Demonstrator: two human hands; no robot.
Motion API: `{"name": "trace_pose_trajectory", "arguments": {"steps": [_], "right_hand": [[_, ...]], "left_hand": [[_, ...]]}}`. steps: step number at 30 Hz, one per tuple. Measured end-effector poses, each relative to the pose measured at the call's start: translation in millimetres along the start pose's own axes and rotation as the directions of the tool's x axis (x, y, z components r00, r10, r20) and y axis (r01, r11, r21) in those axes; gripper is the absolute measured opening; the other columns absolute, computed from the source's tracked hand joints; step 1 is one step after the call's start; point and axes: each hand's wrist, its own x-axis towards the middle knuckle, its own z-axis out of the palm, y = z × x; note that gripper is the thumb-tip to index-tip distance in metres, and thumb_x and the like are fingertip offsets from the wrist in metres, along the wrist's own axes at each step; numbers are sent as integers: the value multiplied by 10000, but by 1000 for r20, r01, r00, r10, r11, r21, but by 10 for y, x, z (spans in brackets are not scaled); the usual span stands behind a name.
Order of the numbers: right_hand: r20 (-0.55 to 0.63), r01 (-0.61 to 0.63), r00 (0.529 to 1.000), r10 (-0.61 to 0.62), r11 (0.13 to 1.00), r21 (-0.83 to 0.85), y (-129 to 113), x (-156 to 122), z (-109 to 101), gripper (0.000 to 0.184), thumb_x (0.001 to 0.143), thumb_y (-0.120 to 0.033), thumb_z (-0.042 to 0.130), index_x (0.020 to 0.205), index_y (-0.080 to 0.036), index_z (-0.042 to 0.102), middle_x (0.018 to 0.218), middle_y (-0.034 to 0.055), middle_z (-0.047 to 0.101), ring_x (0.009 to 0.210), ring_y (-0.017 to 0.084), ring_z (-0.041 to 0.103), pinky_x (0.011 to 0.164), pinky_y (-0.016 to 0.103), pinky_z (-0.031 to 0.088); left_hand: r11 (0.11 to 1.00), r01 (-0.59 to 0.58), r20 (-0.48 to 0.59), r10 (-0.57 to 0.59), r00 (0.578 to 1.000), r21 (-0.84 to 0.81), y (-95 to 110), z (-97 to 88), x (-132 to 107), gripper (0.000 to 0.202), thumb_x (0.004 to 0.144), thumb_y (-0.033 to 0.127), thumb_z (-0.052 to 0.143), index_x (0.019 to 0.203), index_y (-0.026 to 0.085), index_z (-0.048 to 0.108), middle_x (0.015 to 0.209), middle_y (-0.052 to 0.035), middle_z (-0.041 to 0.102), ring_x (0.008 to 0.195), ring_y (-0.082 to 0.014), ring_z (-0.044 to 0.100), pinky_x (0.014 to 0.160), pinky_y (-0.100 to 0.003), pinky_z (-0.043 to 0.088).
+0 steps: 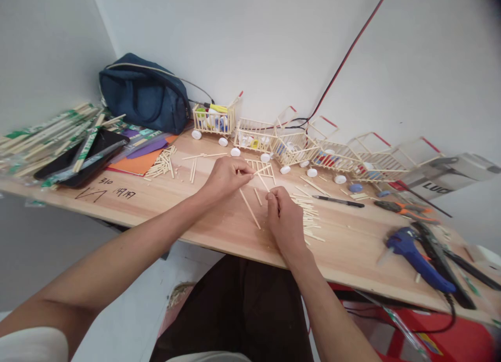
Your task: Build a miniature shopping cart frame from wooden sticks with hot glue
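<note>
My left hand (227, 178) pinches a short thin wooden stick (263, 169) between thumb and fingertips. My right hand (285, 215), its fingers curled, grips another wooden stick (263, 181) that slants up to the left. The two sticks meet or cross near my left fingertips; whether they are joined I cannot tell. Just behind them a small ladder-like stick frame (273, 170) lies flat on the wooden table (219, 215). A longer loose stick (249, 209) lies between my hands. Beside my right hand is a pile of short sticks (312, 221), partly hidden by it.
Several miniature stick carts (256, 135) with white wheels line the wall. A blue bag (144, 93), wrapped chopsticks (50, 137) and cut sticks (159, 162) are on the left. A pen (340, 201), orange-handled pliers (407, 210) and a blue glue gun (417, 260) lie right.
</note>
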Motion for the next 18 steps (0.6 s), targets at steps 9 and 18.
{"name": "trace_pose_trajectory", "arguments": {"steps": [9,18], "right_hand": [[2,2,1000,-2,1000,11,-5,-1,4,187,960,-301,405,823,-239,517,590,-41,491,553,169,482,600,276,313],[4,10,1000,-10,1000,2,-10,-5,2,192,958,-294,399,811,-238,508,581,-42,484,541,169,475,591,277,303]], "left_hand": [[1000,-14,9,14,1000,18,-12,-2,3,127,708,127,647,671,182,756,688,-5,727,634,-115,609,586,-223,421],[1000,-3,9,3,1000,7,1,-6,-4,130,707,128,642,684,180,760,703,-13,734,656,-122,624,599,-226,433]]}}
